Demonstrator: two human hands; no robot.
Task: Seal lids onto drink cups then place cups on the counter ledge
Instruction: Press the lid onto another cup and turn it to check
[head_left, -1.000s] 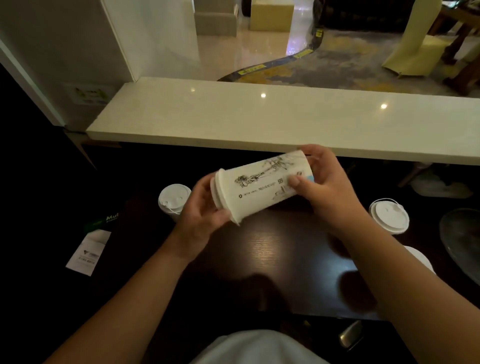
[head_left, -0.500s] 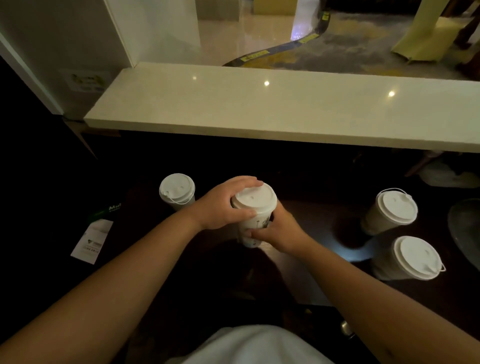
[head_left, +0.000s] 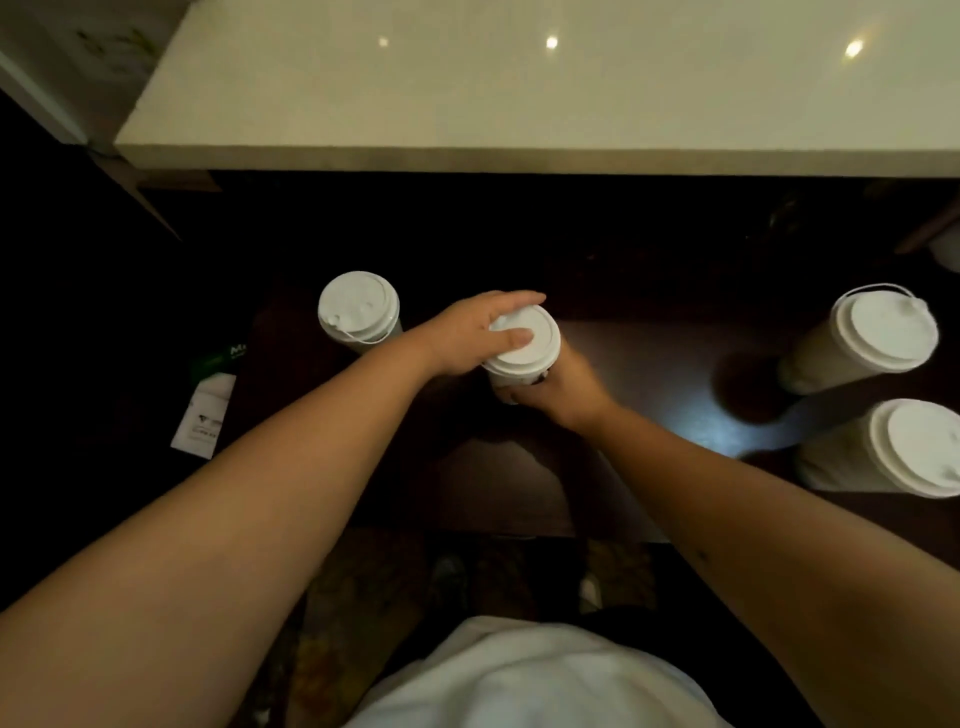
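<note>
1. At the centre of the dark desk (head_left: 649, 374), one paper cup (head_left: 511, 382) stands upright with a white lid (head_left: 527, 340) seated on its rim.
2. Left hand (head_left: 470, 335): lies over the lid from the left. The fingers extend straight across the far edge of the lid, and the thumb (head_left: 511, 336) lies flat on the lid top. Grip state: flat and extended, pressing on the lid, not curled around it.
3. Right hand (head_left: 558, 387): positioned below the lid on the near right side of the cup. The fingers are curled around the cup wall. Grip state: closed around the cup body, holding it upright.
4. The cup is on the desk, below and in front of the pale counter ledge (head_left: 519, 93). The ledge runs across the top of the view and shows three light reflections.
5. A second lidded cup (head_left: 358, 309) stands upright to the left of the held cup, just beside the left wrist.
6. Two further lidded cups are on the right side of the desk, well apart from the hands: the far one (head_left: 872, 332) and the near one (head_left: 904, 447). Both look tilted toward the right in this wide-angle view.
7. A white paper card (head_left: 205, 413) lies at the left edge of the desk area, with a green printed item (head_left: 218, 356) just behind it.
8. A white garment (head_left: 530, 675) fills the bottom centre of the view.
</note>
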